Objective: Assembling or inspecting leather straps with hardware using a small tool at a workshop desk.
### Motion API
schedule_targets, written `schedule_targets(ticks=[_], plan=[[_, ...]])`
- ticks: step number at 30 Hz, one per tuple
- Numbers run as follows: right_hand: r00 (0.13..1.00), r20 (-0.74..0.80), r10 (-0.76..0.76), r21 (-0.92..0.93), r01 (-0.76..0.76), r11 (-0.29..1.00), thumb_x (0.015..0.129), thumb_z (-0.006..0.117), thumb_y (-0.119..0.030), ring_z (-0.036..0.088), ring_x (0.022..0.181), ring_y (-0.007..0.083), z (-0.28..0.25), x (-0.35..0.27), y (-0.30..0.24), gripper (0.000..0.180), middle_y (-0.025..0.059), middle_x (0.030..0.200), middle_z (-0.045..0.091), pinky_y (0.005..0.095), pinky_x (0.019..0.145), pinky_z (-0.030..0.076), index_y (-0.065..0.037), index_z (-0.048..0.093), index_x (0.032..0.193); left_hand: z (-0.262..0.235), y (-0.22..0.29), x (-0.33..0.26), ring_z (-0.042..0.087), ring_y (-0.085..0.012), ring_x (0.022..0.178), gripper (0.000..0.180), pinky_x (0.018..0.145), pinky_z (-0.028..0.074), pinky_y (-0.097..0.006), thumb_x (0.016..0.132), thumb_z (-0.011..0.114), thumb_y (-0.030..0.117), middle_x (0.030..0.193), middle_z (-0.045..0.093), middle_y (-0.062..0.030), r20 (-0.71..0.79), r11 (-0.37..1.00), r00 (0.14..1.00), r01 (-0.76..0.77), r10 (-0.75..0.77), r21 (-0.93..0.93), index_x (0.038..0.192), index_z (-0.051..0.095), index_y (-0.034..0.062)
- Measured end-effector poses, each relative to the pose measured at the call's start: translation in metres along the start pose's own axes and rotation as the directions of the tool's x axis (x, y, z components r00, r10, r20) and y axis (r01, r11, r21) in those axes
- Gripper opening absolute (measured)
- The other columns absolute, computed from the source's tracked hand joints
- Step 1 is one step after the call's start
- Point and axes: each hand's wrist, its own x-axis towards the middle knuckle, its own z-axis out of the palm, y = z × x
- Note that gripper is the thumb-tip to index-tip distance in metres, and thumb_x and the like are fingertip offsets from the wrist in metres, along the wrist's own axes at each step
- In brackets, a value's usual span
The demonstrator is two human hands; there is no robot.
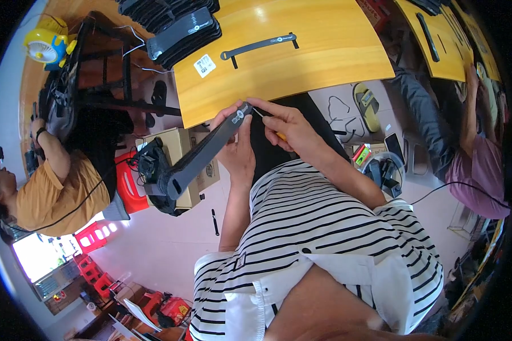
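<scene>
My left hand point(239, 156) grips a bundle of dark grey straps point(207, 146) near its upper end, just off the table's near edge. The bundle slants down to the left, and its lower end has a slot-like hole. White print shows near the top. My right hand point(302, 132) is closed round a small tool with an orange-yellow handle point(281, 136). Its thin metal tip meets or nearly meets the top of the bundle; I cannot tell if they touch. The right index finger reaches to the strap's end.
On the yellow wooden table point(324, 51) lie a single strap point(259, 45), a white label point(205, 66) and piled straps point(182, 40). A carton point(179, 142) and a red stool point(132, 182) stand at left. Co-workers sit on both sides. A small yellow fan point(45, 45) stands far left.
</scene>
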Motion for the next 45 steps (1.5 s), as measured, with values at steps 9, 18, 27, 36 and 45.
schedule_targets(ticks=[9, 18, 27, 36, 45], plan=[[0.877, -0.076, -0.475, -0.521, 0.371, 0.769, 0.088, 0.047, -0.010, 0.049, 0.047, 0.0106, -0.004, -0.002, 0.021, 0.040, 0.0067, 0.058, 0.050, 0.0246, 0.048, 0.044, -0.014, 0.045, 0.128, 0.008, 0.012, 0.000, 0.057, -0.0205, 0.098, 0.032, 0.088, 0.045, -0.031, 0.075, 0.059, -0.012, 0.103, 0.058, -0.0182, 0.045, 0.999, 0.999, -0.003, 0.005, -0.045, 0.104, 0.048, -0.0033], [0.824, -0.132, -0.552, -0.311, 0.494, 0.812, 0.087, 0.048, -0.005, 0.040, 0.043, 0.0037, -0.005, 0.002, 0.031, 0.033, -0.0003, 0.057, 0.049, 0.0167, 0.039, 0.032, -0.010, 0.054, 0.119, 0.003, 0.012, 0.002, 0.057, -0.0198, 0.094, 0.030, 0.083, 0.046, -0.028, 0.075, 0.059, -0.011, 0.101, 0.059, -0.0178, 0.165, 0.995, 0.983, -0.087, 0.078, 0.048, 0.102, 0.049, -0.0020], [0.990, 0.035, -0.137, 0.048, 0.135, 0.990, 0.086, 0.050, -0.006, 0.039, 0.041, 0.0025, -0.020, -0.008, -0.003, 0.028, 0.0010, 0.056, 0.052, 0.0159, 0.036, 0.029, -0.007, 0.059, 0.112, -0.007, 0.025, 0.021, 0.061, -0.0146, 0.081, 0.027, 0.071, 0.051, -0.023, 0.076, 0.059, -0.009, 0.095, 0.061, -0.0160, 0.200, 0.839, 0.908, 0.418, -0.369, -0.349, 0.100, 0.051, -0.0013], [0.970, -0.132, -0.204, -0.097, 0.192, 0.977, 0.086, 0.050, -0.006, 0.044, 0.043, 0.0042, -0.016, -0.006, 0.007, 0.027, -0.0014, 0.056, 0.052, 0.0172, 0.038, 0.031, -0.005, 0.059, 0.111, -0.004, 0.014, 0.018, 0.060, -0.0150, 0.082, 0.025, 0.071, 0.050, -0.023, 0.079, 0.060, -0.004, 0.095, 0.062, -0.0123, 0.224, 0.972, 0.953, 0.224, -0.202, -0.078, 0.102, 0.051, -0.0024], [0.864, 0.030, -0.503, -0.730, 0.363, 0.580, 0.083, 0.050, -0.001, 0.049, 0.051, 0.0094, -0.013, -0.019, -0.014, 0.034, 0.0041, 0.058, 0.051, 0.0218, 0.050, 0.040, -0.010, 0.057, 0.115, -0.019, 0.009, 0.035, 0.064, -0.0163, 0.077, 0.021, 0.065, 0.056, -0.026, 0.089, 0.050, 0.013, 0.089, 0.062, -0.0142, 0.503, 0.600, 0.708, 0.698, -0.496, -0.390, 0.104, 0.051, -0.0022]])
